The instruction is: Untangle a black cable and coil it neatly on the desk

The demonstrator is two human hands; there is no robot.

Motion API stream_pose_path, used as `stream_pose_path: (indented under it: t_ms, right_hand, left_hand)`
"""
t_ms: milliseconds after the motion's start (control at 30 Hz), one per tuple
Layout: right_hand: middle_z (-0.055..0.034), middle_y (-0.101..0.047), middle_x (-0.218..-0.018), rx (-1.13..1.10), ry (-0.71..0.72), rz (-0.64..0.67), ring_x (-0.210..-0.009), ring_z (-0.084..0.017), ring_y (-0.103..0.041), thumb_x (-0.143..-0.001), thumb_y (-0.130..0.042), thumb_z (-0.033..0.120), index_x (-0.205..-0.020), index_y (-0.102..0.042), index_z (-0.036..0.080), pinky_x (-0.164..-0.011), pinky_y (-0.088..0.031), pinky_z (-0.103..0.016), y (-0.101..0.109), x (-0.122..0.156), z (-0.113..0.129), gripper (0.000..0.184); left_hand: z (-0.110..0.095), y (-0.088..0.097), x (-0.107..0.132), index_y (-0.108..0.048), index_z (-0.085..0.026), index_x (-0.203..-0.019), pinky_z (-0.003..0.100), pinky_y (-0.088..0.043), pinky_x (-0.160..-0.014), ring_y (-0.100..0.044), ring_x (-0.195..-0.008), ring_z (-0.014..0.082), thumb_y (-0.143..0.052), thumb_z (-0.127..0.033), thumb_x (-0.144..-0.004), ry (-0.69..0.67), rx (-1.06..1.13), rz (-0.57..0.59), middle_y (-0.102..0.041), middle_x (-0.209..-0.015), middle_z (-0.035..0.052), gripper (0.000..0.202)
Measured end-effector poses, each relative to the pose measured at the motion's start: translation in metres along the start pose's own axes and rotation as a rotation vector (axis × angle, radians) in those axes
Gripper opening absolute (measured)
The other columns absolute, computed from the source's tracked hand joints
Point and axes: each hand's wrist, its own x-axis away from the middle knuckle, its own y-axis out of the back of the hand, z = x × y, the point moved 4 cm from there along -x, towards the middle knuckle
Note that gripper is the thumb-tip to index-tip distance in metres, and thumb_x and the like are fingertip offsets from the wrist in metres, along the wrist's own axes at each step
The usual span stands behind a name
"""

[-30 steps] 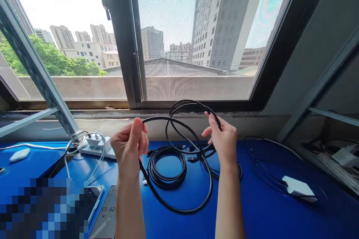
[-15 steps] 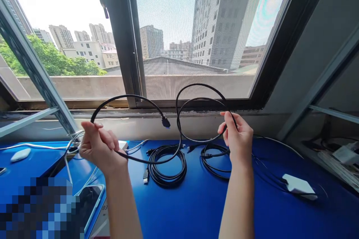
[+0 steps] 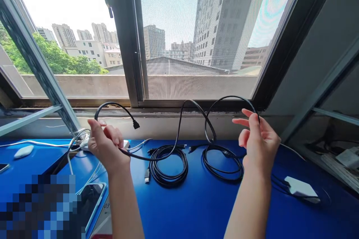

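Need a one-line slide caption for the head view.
Left hand and right hand hold up a loose black cable over a blue table bearing two coiled cables.

"Any digits in view down there?"
"Yes, a 0 and a 3, on the grey screen (image 3: 101,224), right at the edge of my left forearm (image 3: 125,209)!"
"And after them?"
"Can't tell, my arm's covering the rest!"

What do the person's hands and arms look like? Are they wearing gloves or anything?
No gloves: the left hand and right hand are both bare. The forearms are bare too, with no sleeves in view. I can't see any watch or bracelet.
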Motion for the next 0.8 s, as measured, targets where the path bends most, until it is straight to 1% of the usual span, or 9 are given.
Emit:
stream_pose_path:
  t_ms: [133,200,300,367,433,533,633,700,800]
  right_hand:
    - [0.0013,-0.057,-0.049,-0.007,0.103,-0.081,-0.026,-0.004,-0.030,-0.074,-0.055,0.057,-0.086,-0.066,0.012,-0.030,-0.018,-0.020,0.008,-0.001,0.007,0.048]
    - [0.0027,-0.055,-0.048,-0.047,0.156,-0.107,-0.026,-0.004,-0.030,-0.076,-0.052,0.058,-0.089,-0.065,0.013,-0.030,-0.019,-0.020,0.009,-0.001,0.010,0.049]
    - [0.0000,-0.061,-0.060,-0.114,0.200,-0.035,-0.033,-0.006,-0.042,-0.078,-0.049,0.062,-0.092,-0.064,0.015,-0.032,-0.027,-0.019,0.004,0.001,0.011,0.051]
    - [-0.0023,-0.064,-0.071,-0.151,0.213,0.048,-0.044,-0.008,-0.052,-0.079,-0.046,0.064,-0.099,-0.062,0.017,-0.036,-0.035,-0.019,-0.002,0.004,0.011,0.054]
    - [-0.0033,-0.066,-0.077,-0.155,0.232,0.140,-0.056,-0.011,-0.058,-0.083,-0.042,0.062,-0.106,-0.060,0.018,-0.041,-0.041,-0.019,-0.010,0.008,0.013,0.053]
    - [-0.0031,-0.066,-0.078,-0.096,0.262,0.264,-0.063,-0.011,-0.060,-0.087,-0.042,0.053,-0.107,-0.062,0.019,-0.044,-0.045,-0.019,-0.020,0.017,0.018,0.044]
    - [-0.0023,-0.067,-0.078,-0.052,0.265,0.327,-0.064,-0.010,-0.059,-0.088,-0.044,0.047,-0.105,-0.064,0.020,-0.045,-0.046,-0.018,-0.027,0.023,0.022,0.038]
    - [-0.0030,-0.068,-0.082,-0.053,0.250,0.362,-0.067,-0.011,-0.061,-0.089,-0.042,0.048,-0.107,-0.063,0.020,-0.048,-0.048,-0.019,-0.031,0.025,0.022,0.039]
    - [-0.0046,-0.069,-0.092,-0.090,0.194,0.454,-0.078,-0.014,-0.064,-0.090,-0.038,0.050,-0.113,-0.060,0.021,-0.055,-0.053,-0.022,-0.038,0.028,0.019,0.043]
  left_hand:
    - [-0.001,0.000,0.000,-0.041,-0.018,-0.060,0.018,-0.010,-0.031,-0.019,-0.027,0.0039,-0.046,-0.037,-0.089,0.048,0.023,-0.028,-0.029,-0.030,-0.0110,0.035]
    - [-0.001,-0.002,0.001,-0.041,-0.018,-0.061,0.018,-0.010,-0.032,-0.019,-0.027,0.0042,-0.038,-0.032,-0.092,0.093,0.048,-0.036,-0.029,-0.031,-0.0104,0.034]
    - [0.000,-0.005,0.003,-0.045,-0.018,-0.064,0.018,-0.011,-0.032,-0.022,-0.027,0.0053,-0.030,-0.026,-0.091,0.161,0.082,-0.017,-0.031,-0.032,-0.0085,0.032]
    - [0.000,-0.008,0.004,-0.049,-0.018,-0.066,0.018,-0.012,-0.032,-0.025,-0.027,0.0071,-0.029,-0.025,-0.085,0.182,0.090,0.018,-0.032,-0.031,-0.0067,0.029]
    - [-0.002,-0.010,0.005,-0.055,-0.017,-0.071,0.019,-0.015,-0.031,-0.027,-0.028,0.0092,-0.032,-0.028,-0.077,0.172,0.089,0.094,-0.035,-0.031,-0.0050,0.026]
    - [-0.004,-0.015,0.009,-0.060,-0.017,-0.083,0.020,-0.019,-0.030,-0.031,-0.030,0.0103,-0.043,-0.037,-0.068,0.132,0.064,0.286,-0.041,-0.034,-0.0042,0.031]
    - [-0.002,-0.019,0.014,-0.062,-0.022,-0.089,0.020,-0.025,-0.032,-0.033,-0.031,0.0085,-0.054,-0.043,-0.068,0.172,0.013,0.452,-0.043,-0.037,-0.0057,0.030]
    - [0.001,-0.021,0.017,-0.062,-0.025,-0.090,0.019,-0.026,-0.032,-0.034,-0.031,0.0077,-0.057,-0.048,-0.072,0.225,-0.019,0.517,-0.043,-0.037,-0.0070,0.030]
    - [0.005,-0.022,0.019,-0.059,-0.022,-0.093,0.019,-0.025,-0.030,-0.033,-0.029,0.0081,-0.059,-0.059,-0.071,0.247,-0.044,0.551,-0.042,-0.034,-0.0080,0.043]
